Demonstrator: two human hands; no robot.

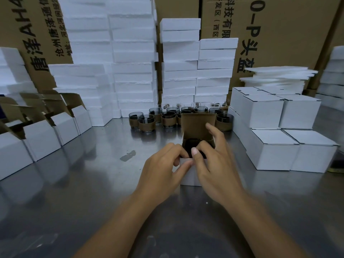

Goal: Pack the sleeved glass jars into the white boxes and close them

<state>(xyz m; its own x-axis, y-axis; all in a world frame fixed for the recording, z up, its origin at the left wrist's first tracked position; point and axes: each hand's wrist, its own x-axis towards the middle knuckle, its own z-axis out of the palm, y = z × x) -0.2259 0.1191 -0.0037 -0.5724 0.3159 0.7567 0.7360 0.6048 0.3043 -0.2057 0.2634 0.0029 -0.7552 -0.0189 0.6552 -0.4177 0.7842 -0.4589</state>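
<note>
A small white box [189,176] stands on the steel table in front of me, its brown-lined lid [197,125] upright at the back. A dark jar [193,146] sits inside it, mostly hidden. My left hand [163,168] grips the box's front left corner, thumb on the front wall. My right hand [214,161] is over the box's right side, thumb at the front rim and fingers spread toward the lid. Several sleeved glass jars [168,121] with brown sleeves stand in a cluster behind the box.
Closed white boxes [279,127] are stacked at the right. Open white boxes [42,135] with raised flaps line the left. White foam blocks [134,71] and large cardboard cartons [279,34] wall the back. A dark smear [128,155] marks the steel table [74,192].
</note>
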